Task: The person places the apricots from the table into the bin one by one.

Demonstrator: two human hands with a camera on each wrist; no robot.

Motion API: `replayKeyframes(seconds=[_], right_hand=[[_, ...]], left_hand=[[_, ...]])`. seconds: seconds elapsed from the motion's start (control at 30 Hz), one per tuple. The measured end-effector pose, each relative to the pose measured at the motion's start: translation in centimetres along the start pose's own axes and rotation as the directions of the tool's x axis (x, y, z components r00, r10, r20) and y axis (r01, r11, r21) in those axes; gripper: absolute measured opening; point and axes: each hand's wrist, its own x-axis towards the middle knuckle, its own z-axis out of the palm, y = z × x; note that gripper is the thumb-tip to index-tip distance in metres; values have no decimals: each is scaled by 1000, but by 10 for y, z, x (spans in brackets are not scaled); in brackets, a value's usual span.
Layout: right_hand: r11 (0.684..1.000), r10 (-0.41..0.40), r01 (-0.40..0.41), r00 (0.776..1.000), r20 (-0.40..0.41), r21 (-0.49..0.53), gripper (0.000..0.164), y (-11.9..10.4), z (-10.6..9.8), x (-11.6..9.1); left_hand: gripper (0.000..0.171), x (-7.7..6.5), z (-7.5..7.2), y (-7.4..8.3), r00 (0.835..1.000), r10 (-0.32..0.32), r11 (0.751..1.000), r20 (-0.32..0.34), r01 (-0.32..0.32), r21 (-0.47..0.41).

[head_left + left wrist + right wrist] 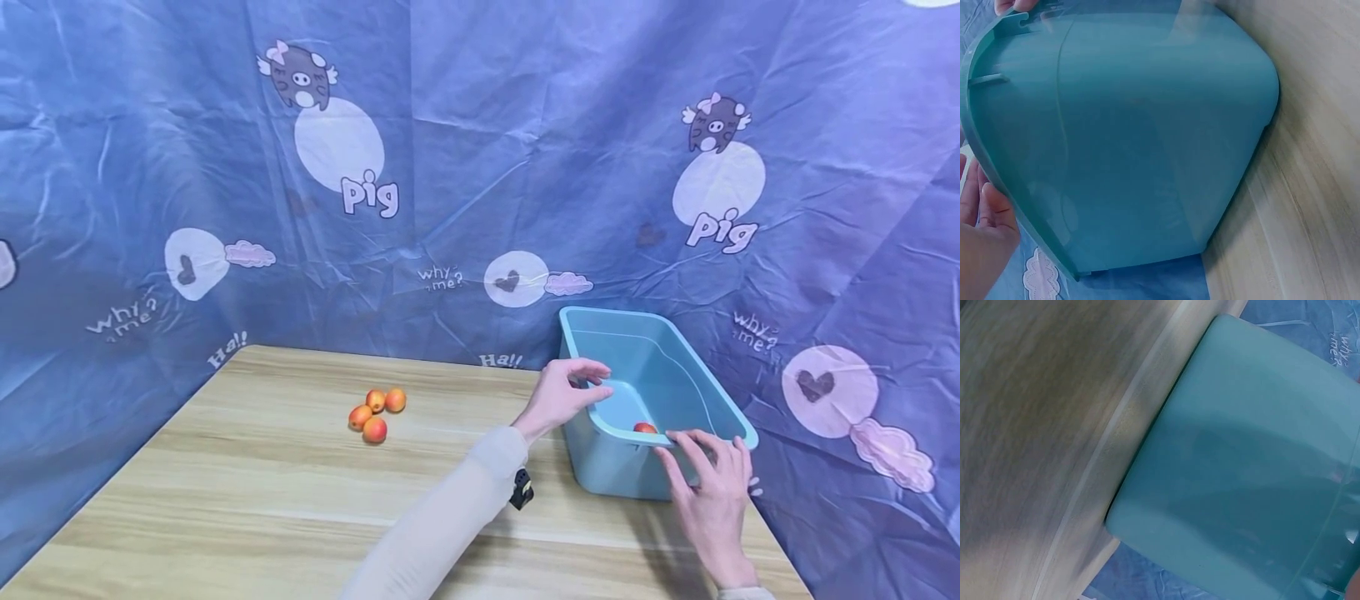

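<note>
A blue plastic bin stands at the table's right side, its outer wall filling much of both wrist views. Inside it lies a small orange-red fruit, like an apricot, partly hidden by the near rim. Across the bin's left rim reaches my left hand, thumb and fingers apart over the interior; it also shows in the left wrist view. My right hand grips the near rim, thumb outside and fingertips on top. Several similar apricots sit in a cluster on the table, left of the arms.
The wooden table ends at a blue printed cloth hanging behind and on both sides. The bin stands close to the cloth at the right. A small black device shows at the left wrist.
</note>
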Motion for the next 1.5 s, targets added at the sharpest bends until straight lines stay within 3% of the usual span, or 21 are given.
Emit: replayKeyframes(seconds=[0.53,0.87,1.2,1.5], right_hand=[[1000,4,-4,1000,-17,-2,51,0,-1,0],[1000,7,-7,1000,-16,-10,52,1,-5,-1],[1000,7,-7,1000,-13,-6,53,2,-4,-2],[1000,7,-7,1000,-9,7,51,1,0,-2]], left_hand=[[29,-2,-15,4,1000,9,988,-13,-11,-154],[35,-15,-36,-9,999,-16,991,-37,11,-133],[29,-24,-59,-25,998,-37,994,-54,31,-105],[30,-34,-82,-35,992,-69,989,-106,54,-140]])
